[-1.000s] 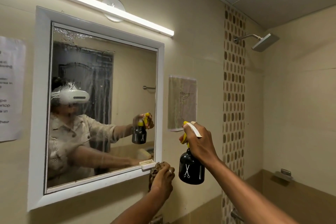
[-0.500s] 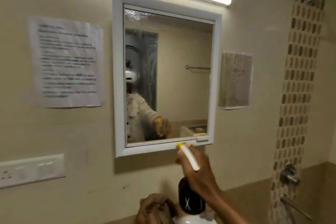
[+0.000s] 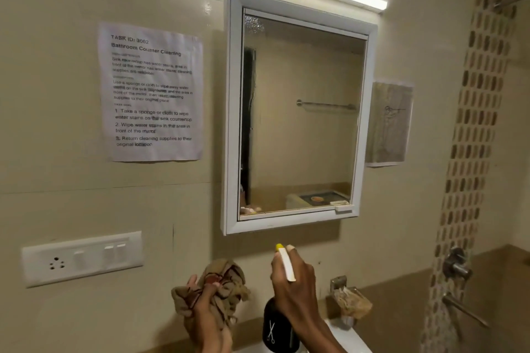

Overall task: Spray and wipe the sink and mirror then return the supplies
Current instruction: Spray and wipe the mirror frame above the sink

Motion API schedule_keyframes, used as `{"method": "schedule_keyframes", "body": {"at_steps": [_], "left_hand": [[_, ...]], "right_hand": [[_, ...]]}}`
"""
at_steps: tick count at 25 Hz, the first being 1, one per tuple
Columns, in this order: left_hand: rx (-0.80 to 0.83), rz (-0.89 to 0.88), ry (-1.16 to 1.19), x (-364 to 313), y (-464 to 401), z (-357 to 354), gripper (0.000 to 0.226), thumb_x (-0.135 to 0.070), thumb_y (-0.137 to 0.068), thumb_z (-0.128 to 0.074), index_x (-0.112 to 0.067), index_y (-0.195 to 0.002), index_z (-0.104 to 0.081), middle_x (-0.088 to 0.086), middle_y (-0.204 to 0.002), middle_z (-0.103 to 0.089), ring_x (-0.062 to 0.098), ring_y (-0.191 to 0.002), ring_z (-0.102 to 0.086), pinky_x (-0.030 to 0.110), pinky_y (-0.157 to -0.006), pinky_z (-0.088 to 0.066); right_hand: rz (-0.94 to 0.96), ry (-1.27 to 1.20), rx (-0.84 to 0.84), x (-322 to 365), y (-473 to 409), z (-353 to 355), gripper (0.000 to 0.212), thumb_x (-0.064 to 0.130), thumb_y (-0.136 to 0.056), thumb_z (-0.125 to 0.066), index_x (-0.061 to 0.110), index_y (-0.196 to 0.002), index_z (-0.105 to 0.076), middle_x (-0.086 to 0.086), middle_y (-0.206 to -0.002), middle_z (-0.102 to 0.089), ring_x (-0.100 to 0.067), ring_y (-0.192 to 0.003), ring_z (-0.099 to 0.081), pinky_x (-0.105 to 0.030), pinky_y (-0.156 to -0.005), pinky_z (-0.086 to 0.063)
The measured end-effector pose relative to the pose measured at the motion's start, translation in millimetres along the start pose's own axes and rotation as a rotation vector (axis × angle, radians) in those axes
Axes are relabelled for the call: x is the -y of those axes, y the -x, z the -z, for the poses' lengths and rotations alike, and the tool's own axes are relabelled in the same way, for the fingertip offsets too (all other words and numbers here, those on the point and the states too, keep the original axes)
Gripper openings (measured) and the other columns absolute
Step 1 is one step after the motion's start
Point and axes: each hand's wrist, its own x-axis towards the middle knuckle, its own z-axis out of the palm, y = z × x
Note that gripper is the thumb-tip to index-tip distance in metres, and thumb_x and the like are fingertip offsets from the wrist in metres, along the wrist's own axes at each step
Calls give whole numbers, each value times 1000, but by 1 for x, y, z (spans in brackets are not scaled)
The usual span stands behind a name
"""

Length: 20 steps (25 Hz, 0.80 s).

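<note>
The white-framed mirror (image 3: 301,112) hangs on the beige wall, with a patch of spray droplets in its top left corner. Below it, my right hand (image 3: 295,286) grips a black spray bottle (image 3: 276,329) with a yellow nozzle and white trigger, held upright. To its left, my left hand (image 3: 206,315) clutches a bunched brown cloth (image 3: 220,281). A corner of the white sink (image 3: 347,335) shows at the bottom edge under the bottle; most of it is out of view.
A printed task sheet (image 3: 152,92) is taped left of the mirror, a smaller paper (image 3: 388,123) on its right. A white switch panel (image 3: 81,258) is at lower left. A wall holder with a scrubber (image 3: 351,301) is beside the sink. Shower taps (image 3: 456,266) sit at right.
My view has swung left and down, so the mirror now sits higher and right. Both hands dropped from mirror height to just above the sink, still holding the bottle and cloth.
</note>
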Motion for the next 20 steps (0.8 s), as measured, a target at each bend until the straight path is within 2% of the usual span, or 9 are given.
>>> {"method": "schedule_keyframes", "body": {"at_steps": [1,3,6,10,12,14,15,17,20], "left_hand": [[133,140,-15,38,8,-5,50,-3,-93,-46,-6,-143,-47,16,-91,-75,12,-61,-62,21,-52,-52],[250,365,39,72,37,-33,46,-10,-90,-42,-1,-133,-55,2,-51,-63,11,-48,-60,22,-55,-50],[329,540,99,89,35,-41,37,-13,-74,-48,-3,-105,-67,14,-76,-70,28,-81,-65,37,-82,-49],[390,520,56,116,53,-63,11,-9,-59,-65,-10,-67,-58,11,-62,-49,24,-59,-49,41,-91,-47],[442,396,-115,129,54,-76,18,-7,-47,-74,-11,-56,-60,8,-43,-47,21,-43,-45,35,-72,-56],[562,199,-351,138,60,-94,39,-14,-44,-77,-14,-83,-69,7,-48,-54,19,-40,-43,25,-47,-45],[648,74,-461,143,61,-107,57,-13,-47,-78,-17,-103,-68,7,-57,-61,19,-41,-45,24,-42,-40],[910,-253,-625,156,63,-136,76,1,-62,-72,-25,-131,-54,3,-89,-71,20,-60,-62,29,-48,-48],[1196,-933,-982,177,54,-189,84,8,-66,-64,-31,-138,-46,0,-120,-58,17,-101,-61,29,-79,-56]], "right_hand": [[-33,-7,-37,-6,-1,6,18,33,-100,-52,20,-91,-58,-10,-62,-65,-19,-57,-58,-41,-60,-43],[-123,12,-82,-12,-4,17,24,41,-98,-46,21,-97,-59,-8,-75,-70,-23,-74,-60,-37,-66,-40],[-147,43,-140,-20,-11,36,25,44,-96,-45,23,-91,-58,-5,-71,-68,-29,-78,-62,-42,-69,-43],[-128,93,-245,-25,-20,64,24,27,-100,-53,21,-76,-52,-13,-57,-61,-27,-55,-61,-47,-60,-47],[-155,98,-295,-34,-25,75,24,25,-100,-55,18,-78,-53,-11,-57,-61,-29,-57,-63,-47,-61,-49],[-165,95,-319,-41,-29,83,24,26,-100,-55,18,-78,-52,-10,-58,-61,-29,-60,-65,-47,-63,-51],[-158,95,-321,-46,-31,86,25,24,-100,-55,18,-76,-51,-10,-58,-60,-28,-59,-63,-48,-62,-50],[-155,84,-350,-50,-34,93,27,20,-102,-55,17,-76,-51,-9,-59,-60,-26,-58,-61,-48,-62,-49],[-152,58,-406,-54,-38,105,20,18,-103,-54,16,-83,-57,-8,-64,-66,-23,-62,-64,-39,-61,-47]]}}
